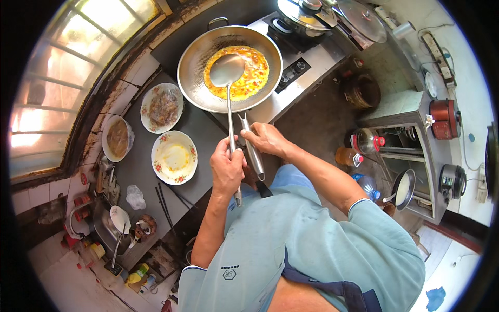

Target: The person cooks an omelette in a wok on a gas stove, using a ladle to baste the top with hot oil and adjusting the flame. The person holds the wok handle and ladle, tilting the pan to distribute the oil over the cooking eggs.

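A large stainless-steel wok [191,74] sits at the stove, holding a flat yellow egg omelette [255,74] with reddish bits. My left hand [227,167] is closed around the long handle of a metal wok spatula [227,70]. Its broad blade lies over the omelette's left part and hides it; contact cannot be told from above. With my right hand [268,138] I grip the wok's steel handle [255,162] close to the pan, thumb across its top. The handle's free end points toward my body.
Left of the wok are a floral bowl with egg residue [174,158], a plastic-covered dish [161,107], another covered bowl [117,138] and chopsticks [165,204]. A lidded pot [308,17] occupies the right burner. Bottles [366,141] stand near a cabinet [425,156] at right.
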{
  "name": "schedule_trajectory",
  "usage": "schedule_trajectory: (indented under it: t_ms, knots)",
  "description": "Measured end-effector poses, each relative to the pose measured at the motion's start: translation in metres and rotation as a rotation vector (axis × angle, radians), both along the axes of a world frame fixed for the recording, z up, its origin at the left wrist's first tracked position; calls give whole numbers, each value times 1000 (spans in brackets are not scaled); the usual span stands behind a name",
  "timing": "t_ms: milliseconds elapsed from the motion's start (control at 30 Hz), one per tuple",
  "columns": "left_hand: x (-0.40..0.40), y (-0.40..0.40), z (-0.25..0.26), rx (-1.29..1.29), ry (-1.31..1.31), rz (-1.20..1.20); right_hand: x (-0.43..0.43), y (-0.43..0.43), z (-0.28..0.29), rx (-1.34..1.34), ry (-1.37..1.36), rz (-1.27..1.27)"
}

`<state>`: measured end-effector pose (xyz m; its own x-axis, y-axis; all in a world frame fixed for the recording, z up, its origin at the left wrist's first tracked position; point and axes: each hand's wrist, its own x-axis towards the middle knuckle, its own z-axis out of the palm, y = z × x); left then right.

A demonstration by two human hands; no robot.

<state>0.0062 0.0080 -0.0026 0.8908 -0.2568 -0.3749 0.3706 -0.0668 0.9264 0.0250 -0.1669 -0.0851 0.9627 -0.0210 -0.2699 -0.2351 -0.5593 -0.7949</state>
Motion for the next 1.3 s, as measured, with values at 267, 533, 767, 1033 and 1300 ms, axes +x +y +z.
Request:
schedule_trajectory:
  t_ms: [267, 533, 767, 1033, 1300]
  knots:
    - [4, -81, 14, 84, -5, 111, 47, -134, -35, -229, -156, -336]
    - [4, -149, 13, 131, 79, 198, 148, -194, -125, -529, -61, 75]
    - [11, -178, 13, 115, 80, 222, 162, -206, -143, -641, -170, 205]
    - [39, -187, -21, -14, -230, 385, 51, -185, 28, 234, -383, 328]
    - [90, -190, 17, -741, 227, 341, 34, -156, 78, 150, -813, 392]
